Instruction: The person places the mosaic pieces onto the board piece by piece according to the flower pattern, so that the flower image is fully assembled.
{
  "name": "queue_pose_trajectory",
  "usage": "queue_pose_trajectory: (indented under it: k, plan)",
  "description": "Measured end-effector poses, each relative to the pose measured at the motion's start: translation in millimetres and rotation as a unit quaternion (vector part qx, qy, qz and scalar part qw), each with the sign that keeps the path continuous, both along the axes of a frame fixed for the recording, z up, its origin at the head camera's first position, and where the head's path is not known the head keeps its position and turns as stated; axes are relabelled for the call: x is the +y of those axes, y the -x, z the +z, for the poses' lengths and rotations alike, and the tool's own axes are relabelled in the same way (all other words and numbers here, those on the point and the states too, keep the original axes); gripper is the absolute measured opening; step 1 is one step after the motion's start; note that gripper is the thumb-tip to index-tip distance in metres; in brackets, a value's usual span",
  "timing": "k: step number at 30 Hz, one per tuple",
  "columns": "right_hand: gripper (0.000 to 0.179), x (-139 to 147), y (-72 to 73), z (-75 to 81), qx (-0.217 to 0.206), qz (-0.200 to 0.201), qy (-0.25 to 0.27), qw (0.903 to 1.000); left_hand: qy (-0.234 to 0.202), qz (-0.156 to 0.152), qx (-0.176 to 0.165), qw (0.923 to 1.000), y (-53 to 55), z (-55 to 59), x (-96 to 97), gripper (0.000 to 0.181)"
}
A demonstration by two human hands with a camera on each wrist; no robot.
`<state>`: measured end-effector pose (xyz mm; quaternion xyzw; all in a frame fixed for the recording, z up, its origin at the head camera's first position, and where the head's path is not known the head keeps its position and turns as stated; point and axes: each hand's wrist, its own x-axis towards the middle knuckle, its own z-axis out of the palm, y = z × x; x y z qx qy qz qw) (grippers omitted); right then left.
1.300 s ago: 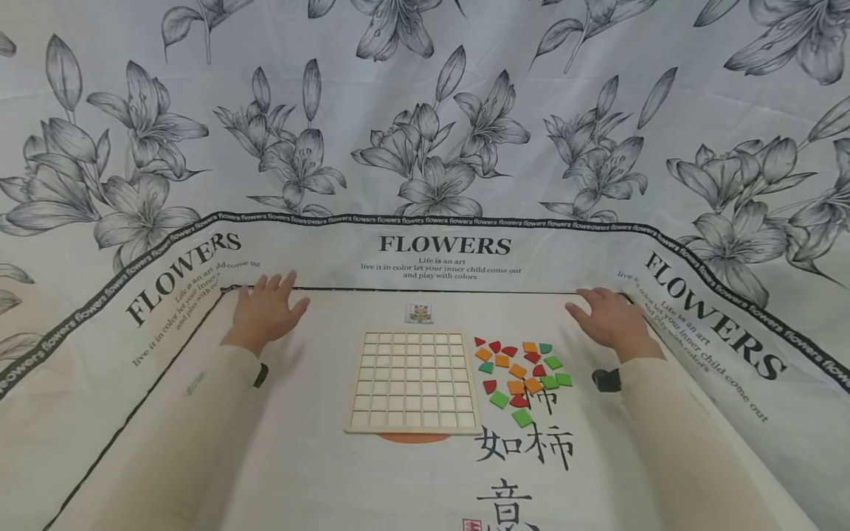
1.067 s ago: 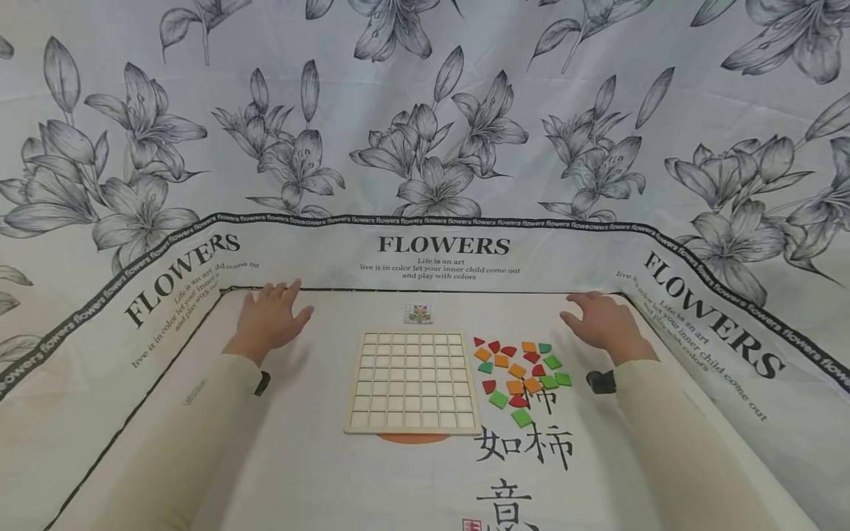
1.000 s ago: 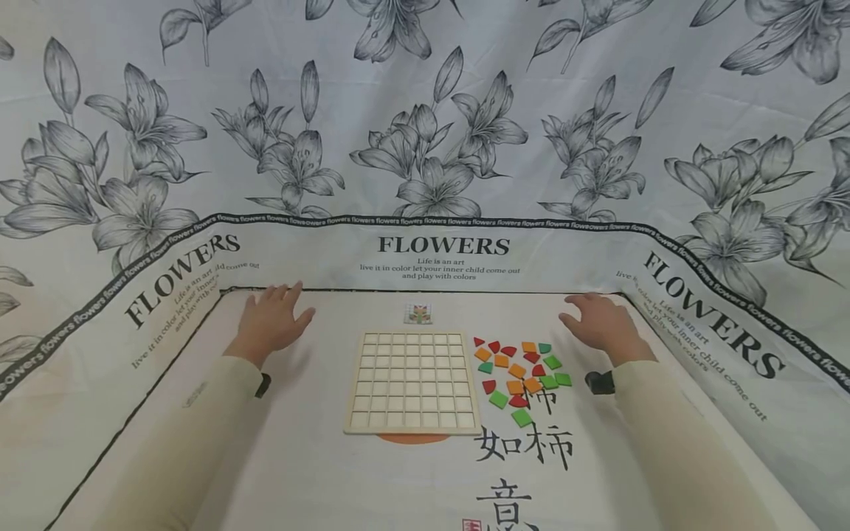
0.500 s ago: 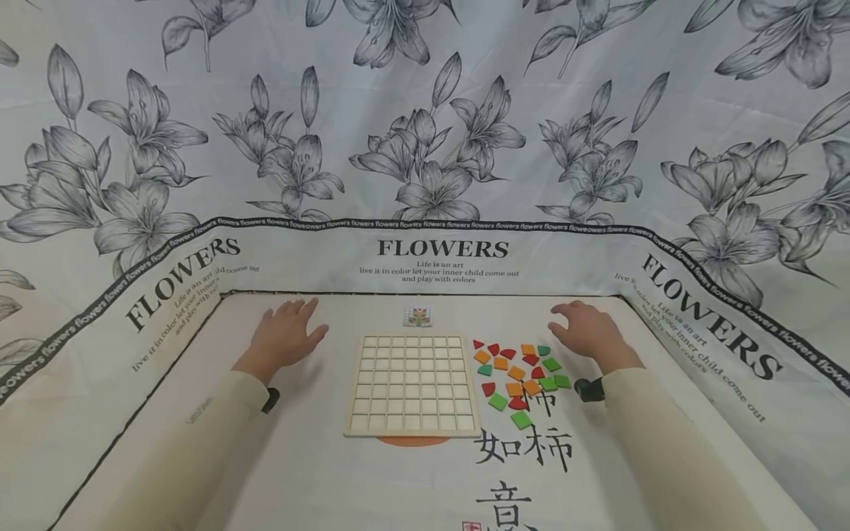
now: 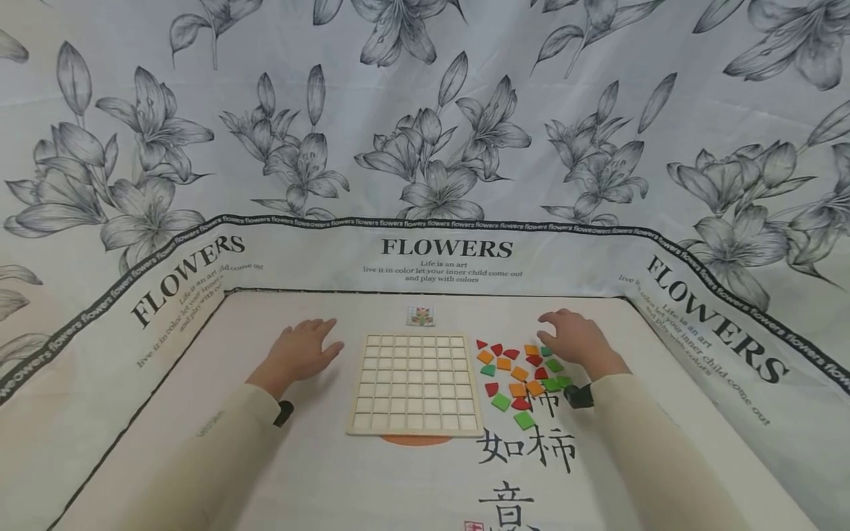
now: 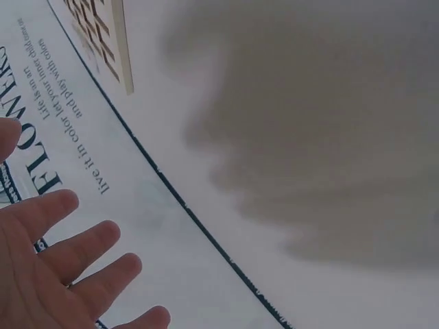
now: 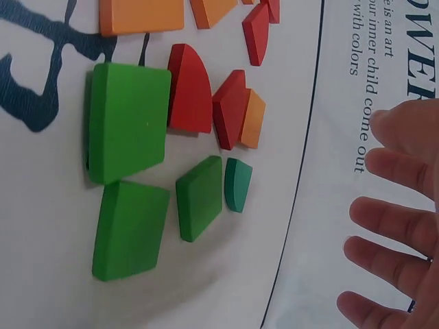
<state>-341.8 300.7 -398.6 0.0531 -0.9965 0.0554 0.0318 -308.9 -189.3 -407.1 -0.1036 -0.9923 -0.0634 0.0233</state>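
Both my hands have just come in from the far corners of the worktop point(image 5: 319, 479). Left hand point(image 5: 295, 355) now to the left of the gridded wooden board point(image 5: 415, 385), near but not touching it; fingers loosely spread, palm bare in the left wrist view, nothing held. Right hand point(image 5: 580, 344) has moved further, leftward and nearer me, and from the head view now overlaps the far right edge of the scatter of loose coloured pieces point(image 5: 519, 374). Its fingers are parted and only slightly bent, with no piece between them. Right wrist view: fingertips apart from the nearest shapes, a small teal one point(image 7: 238, 185) and a green one point(image 7: 199, 199). The pieces, red, orange, green and teal, lie just right of the board in the same arrangement as a second ago; none has been shifted, and every cell I can see in the grid is bare. Small pattern card point(image 5: 420, 316) unmoved beyond the board's far edge. My reading: only the reach has changed; the pieces are within easy range of the right hand, while the placing itself has yet to begin.
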Motion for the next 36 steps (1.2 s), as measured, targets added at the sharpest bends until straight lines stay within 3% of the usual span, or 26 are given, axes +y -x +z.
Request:
queue_pose_trajectory:
  k: [14, 24, 36]
  plan:
    - [0.042, -21, 2.1, -2.9, -0.025, 0.011, 0.019, 0.9995, -0.004, -0.007, -0.032, 0.9995, -7.9, -10.6, 21.5, 0.061]
    - [0.041, -30, 2.3, -9.0, -0.079, -0.006, 0.038, 0.9961, -0.026, 0.001, -0.096, 0.9951, -3.8, -27.6, 31.0, 0.064]
    - [0.039, -38, -1.4, -15.8, -0.116, -0.015, 0.054, 0.9916, -0.04, 0.005, -0.13, 0.9906, -11.5, -43.7, 33.7, 0.064]
